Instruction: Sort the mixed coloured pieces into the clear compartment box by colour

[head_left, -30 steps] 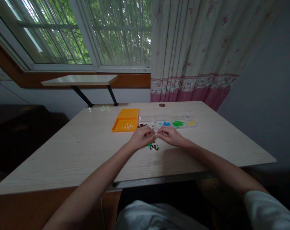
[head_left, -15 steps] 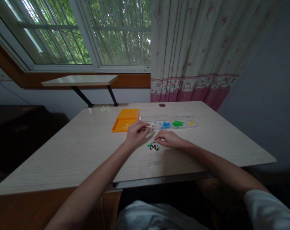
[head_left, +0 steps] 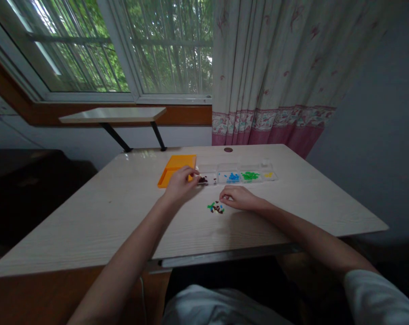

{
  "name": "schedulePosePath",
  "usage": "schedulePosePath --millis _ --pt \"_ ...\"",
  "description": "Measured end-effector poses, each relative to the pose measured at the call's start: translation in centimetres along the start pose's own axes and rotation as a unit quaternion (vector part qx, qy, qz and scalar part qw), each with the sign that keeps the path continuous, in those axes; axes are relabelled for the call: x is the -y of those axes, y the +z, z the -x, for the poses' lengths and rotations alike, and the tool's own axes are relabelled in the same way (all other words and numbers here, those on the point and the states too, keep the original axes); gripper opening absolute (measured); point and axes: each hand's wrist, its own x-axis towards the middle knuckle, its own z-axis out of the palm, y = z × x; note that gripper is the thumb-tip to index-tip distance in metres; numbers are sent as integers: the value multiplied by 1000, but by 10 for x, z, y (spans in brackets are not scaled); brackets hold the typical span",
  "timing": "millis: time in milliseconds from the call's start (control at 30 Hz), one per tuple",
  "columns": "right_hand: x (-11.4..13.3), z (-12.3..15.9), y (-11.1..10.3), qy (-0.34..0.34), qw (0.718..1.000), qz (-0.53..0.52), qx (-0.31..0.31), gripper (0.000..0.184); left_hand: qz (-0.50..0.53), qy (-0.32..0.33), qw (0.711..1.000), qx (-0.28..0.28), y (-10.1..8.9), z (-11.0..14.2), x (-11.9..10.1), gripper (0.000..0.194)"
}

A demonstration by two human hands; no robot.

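Note:
My left hand point(head_left: 181, 184) is over the right edge of an open orange box point(head_left: 183, 161), beside the compartment of dark brown pieces point(head_left: 203, 179). Its thumb and fingers come together in a pinch; anything between them is too small to make out. On the right, my right hand point(head_left: 238, 197) rests near the table top with curled, closed fingers, and its fingertips hide whatever they hold. Just below those fingertips lies a small cluster of brown, green and blue pieces point(head_left: 217, 208) on the table.
A clear divided tray point(head_left: 275, 176) runs behind my hands, with blue pieces point(head_left: 233, 177), green pieces point(head_left: 250, 175) and yellow pieces point(head_left: 268, 174) in separate compartments. A raised white shelf point(head_left: 114, 114) stands at the table's back left.
My left hand has moved left from above the clear tray towards the orange box, uncovering the brown pieces. My right hand has shifted very slightly right, its fingers still curled.

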Motion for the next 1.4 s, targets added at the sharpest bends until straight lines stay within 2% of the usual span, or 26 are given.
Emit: schedulePosePath --millis 100,200,267,367,433,500,600,700,800,967,1067,1267,1400 --pt "0 1 -1 1 1000 -6 -6 14 -75 -57 995 23 -13 -2 29 12" --pt "-1 1 -1 10 999 -34 -23 12 -165 -127 977 39 -25 1 50 17" --pt "-1 0 -1 21 996 -73 -37 11 -185 -148 971 42 -29 2 56 19" --pt "1 -4 0 61 977 -194 -64 16 -153 -121 981 19 -26 1 51 19" --pt "1 -6 0 110 942 -307 -78 23 -97 -74 993 0 -18 0 38 16" --pt "2 -9 -1 158 892 -417 -74 29 -22 -23 999 -12 -6 0 19 12" --pt "2 -10 -2 186 823 -534 -63 33 86 57 995 -15 11 5 -12 11" --pt "2 -10 -1 185 779 -595 -63 30 112 97 989 -4 22 12 -32 13" --pt "4 -11 1 189 752 -629 -51 25 106 105 989 -14 27 16 -36 15" --pt "9 -13 1 195 728 -657 -34 23 110 116 987 4 34 17 -34 14" --pt "11 -12 0 193 717 -669 -29 24 121 118 986 -12 37 17 -36 12" --pt "10 -12 3 189 722 -664 -35 25 131 125 983 -40 38 18 -38 13" --pt "12 -13 3 197 737 -644 -55 24 127 124 983 -45 39 19 -36 12"
